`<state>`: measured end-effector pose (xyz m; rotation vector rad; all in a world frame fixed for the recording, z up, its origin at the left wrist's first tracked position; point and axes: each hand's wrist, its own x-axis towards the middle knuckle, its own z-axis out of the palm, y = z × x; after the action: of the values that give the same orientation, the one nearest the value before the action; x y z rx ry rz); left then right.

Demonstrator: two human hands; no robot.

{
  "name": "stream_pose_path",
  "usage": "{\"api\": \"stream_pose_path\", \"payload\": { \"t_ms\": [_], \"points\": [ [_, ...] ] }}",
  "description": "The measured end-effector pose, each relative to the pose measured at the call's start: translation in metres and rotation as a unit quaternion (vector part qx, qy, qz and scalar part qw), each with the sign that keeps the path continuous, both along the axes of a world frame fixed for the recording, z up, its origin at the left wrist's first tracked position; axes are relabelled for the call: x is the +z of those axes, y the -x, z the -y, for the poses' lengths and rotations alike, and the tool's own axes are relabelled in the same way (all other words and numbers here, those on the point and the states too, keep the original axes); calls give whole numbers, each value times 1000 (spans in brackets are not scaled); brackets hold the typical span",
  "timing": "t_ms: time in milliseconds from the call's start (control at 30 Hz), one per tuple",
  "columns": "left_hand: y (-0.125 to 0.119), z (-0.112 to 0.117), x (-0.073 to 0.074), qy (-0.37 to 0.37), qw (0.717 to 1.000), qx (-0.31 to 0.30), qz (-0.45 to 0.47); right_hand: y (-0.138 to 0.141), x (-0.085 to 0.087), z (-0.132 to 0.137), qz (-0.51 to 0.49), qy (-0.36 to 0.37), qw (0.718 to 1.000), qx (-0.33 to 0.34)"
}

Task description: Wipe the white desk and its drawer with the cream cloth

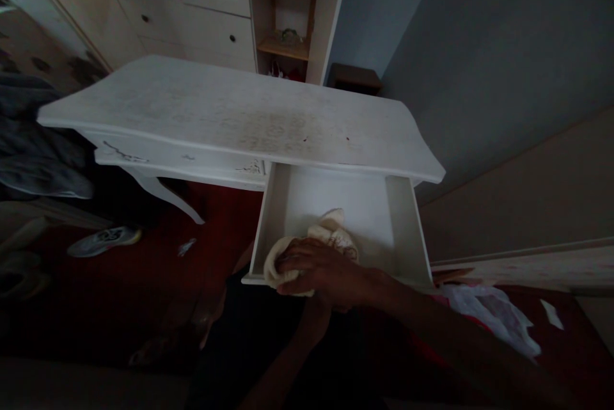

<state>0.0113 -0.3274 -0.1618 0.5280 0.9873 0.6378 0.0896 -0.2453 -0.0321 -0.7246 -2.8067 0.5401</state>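
A pale cream cloth [332,220] is bunched over the front left corner of a pulled-out white drawer [405,218]. My right hand [323,269] is closed on the cloth, fingers curled over it at the drawer's front edge. Below, my left hand [320,314] comes up against the drawer front under my right hand; its fingers are hidden. The drawer belongs to a white desk [192,93] whose top has dark smudges across the middle.
A white cabinet [201,26] with an open shelf section stands behind the desk. On the red floor lie a sneaker [104,240] at left and a white plastic bag [494,314] at right. A grey wall [503,64] rises on the right. Dark fabric [43,141] hangs at far left.
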Motion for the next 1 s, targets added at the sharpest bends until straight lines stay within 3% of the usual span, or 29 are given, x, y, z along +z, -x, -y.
{"api": "stream_pose_path", "payload": {
  "t_ms": [233,400,467,567,667,767,900,1000],
  "points": [
    [0,-5,8,-62,998,-19,14,-86,0,18,-94,197,974,-56],
    [0,-7,8,-56,998,-27,-1,-137,-7,27,34,275,938,-208],
    [0,-6,6,-55,998,-27,-4,-141,-8,25,80,253,935,-235],
    [0,-5,3,-60,998,-24,2,-132,-5,20,181,158,934,-263],
    [-1,-5,2,-56,998,-15,3,-121,-3,17,306,77,895,-315],
    [0,-6,4,-53,998,-23,5,-117,-3,14,365,83,870,-321],
    [1,-7,10,-52,998,-30,5,-116,-8,6,343,87,910,-214],
    [1,-8,13,-48,998,-32,4,-108,-12,1,329,75,925,-175]
  ]
}}
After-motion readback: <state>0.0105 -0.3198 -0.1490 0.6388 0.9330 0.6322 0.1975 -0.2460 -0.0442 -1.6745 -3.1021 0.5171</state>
